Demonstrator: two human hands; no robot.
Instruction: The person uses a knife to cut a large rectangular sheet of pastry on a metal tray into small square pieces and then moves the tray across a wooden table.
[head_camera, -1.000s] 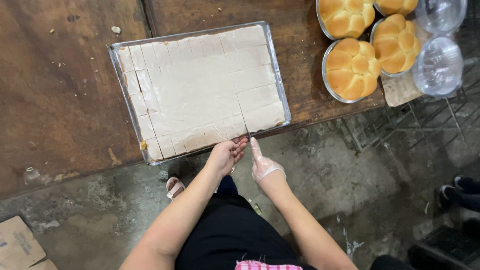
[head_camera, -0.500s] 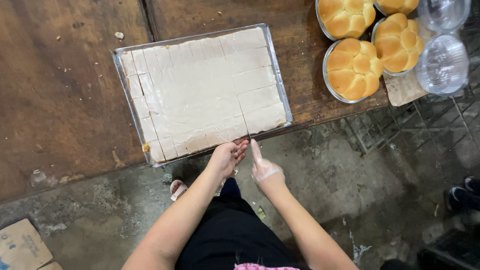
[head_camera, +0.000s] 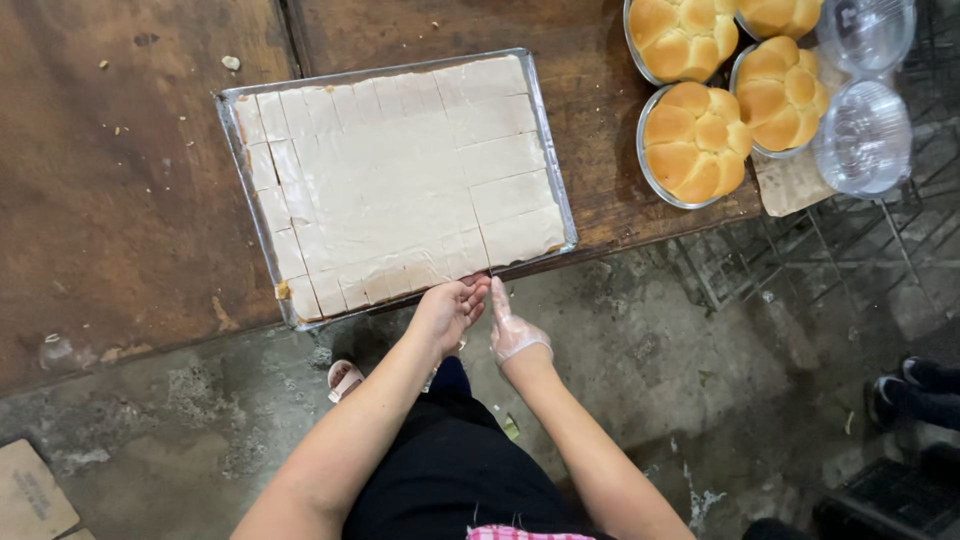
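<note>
1. Rectangular metal tray (head_camera: 250, 210) of pale dough scored into squares (head_camera: 400, 180) lies on the dark wooden tabletop (head_camera: 110, 200), its near side at the tabletop's front edge.
2. Left hand (head_camera: 450, 310), bare, fingers curled at the tray's near rim; whether it grips anything, cannot tell.
3. Right hand (head_camera: 512, 330) in a clear plastic glove, fingers straight, holding nothing, just beside the left.
4. Round tins of golden bread rolls (head_camera: 695, 140) sit at the tabletop's right front corner.

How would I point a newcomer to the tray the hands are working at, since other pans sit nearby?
On the brown wooden table, find the rectangular metal tray at its near edge, just above the left hand and gloved right hand. It alone holds a flat pale slab scored into squares; the round pans hold golden buns.
</note>
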